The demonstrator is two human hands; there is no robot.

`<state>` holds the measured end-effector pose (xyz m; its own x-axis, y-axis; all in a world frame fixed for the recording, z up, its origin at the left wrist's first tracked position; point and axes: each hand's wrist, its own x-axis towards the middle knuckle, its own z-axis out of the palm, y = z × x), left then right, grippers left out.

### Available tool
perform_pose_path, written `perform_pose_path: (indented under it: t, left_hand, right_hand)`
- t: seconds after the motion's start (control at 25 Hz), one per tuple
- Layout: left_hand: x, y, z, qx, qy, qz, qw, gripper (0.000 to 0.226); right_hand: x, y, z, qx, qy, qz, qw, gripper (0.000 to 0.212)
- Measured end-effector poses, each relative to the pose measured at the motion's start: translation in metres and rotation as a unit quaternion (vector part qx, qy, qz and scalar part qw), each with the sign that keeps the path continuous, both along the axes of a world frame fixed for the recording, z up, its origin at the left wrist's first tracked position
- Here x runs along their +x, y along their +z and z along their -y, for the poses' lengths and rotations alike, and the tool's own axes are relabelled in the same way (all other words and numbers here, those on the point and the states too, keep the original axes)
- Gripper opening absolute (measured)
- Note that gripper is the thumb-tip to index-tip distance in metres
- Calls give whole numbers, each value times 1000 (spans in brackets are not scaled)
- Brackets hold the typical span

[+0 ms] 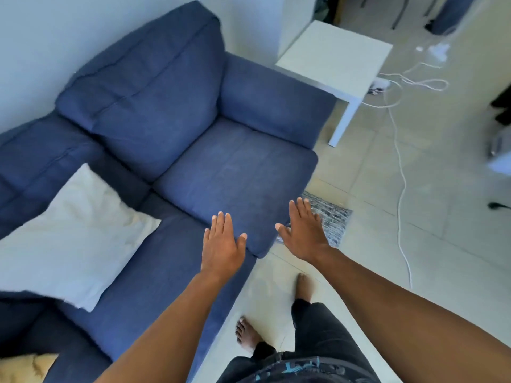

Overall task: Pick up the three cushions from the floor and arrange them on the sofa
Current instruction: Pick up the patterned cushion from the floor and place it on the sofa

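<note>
White cushion [74,239] lies flat on the seat of the blue sofa [235,172], left part of the seat, upper corner resting against the backrest. Fabric is plain, soft, a bit creased. I read it as squarish, seen as a diamond, one corner toward the backrest and another toward the seat's front edge; no clear long axis, can't tell better. Tan cushion [26,367] shows only as a corner at the bottom-left edge, on or against the sofa, orientation not readable. I see no third cushion clearly.

Left hand [222,244] hovers palm-down over the front of the seat, fingers straight and close together, thumb out, holding nothing. Right hand [304,233] is palm-down just past the sofa's front corner, above a grey patterned rug [333,219], fingers spread flat, nothing held.

White side table [337,59] stands beside the armrest, white cable [401,167] trailing over the tiled floor [442,258]. Bare feet on tiles near the sofa front.
</note>
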<state>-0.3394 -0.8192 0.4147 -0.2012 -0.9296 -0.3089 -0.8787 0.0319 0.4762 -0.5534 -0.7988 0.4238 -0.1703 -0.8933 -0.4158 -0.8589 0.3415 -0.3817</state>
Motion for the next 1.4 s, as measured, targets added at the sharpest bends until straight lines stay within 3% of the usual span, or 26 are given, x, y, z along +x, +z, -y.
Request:
perform_pose_path:
  t: [0.36,0.76,1.12,1.4]
  left_hand:
    - [-221,-36,34,35,-216,48,975,73]
    - [-332,-123,92,99,-246,85,960,70]
    - [-361,-314,152,157,-244,122,949,67]
    - [-381,-523,181,203,-169,148,953,67]
  right_hand:
    - [-194,-40,-36,49,-127,2,991,81]
    - [-287,-138,9,70,-169,32,983,79]
    - [-316,-341,51,76,-222,41,971,80]
    - [-335,-544,65,104,-232,62,965,83]
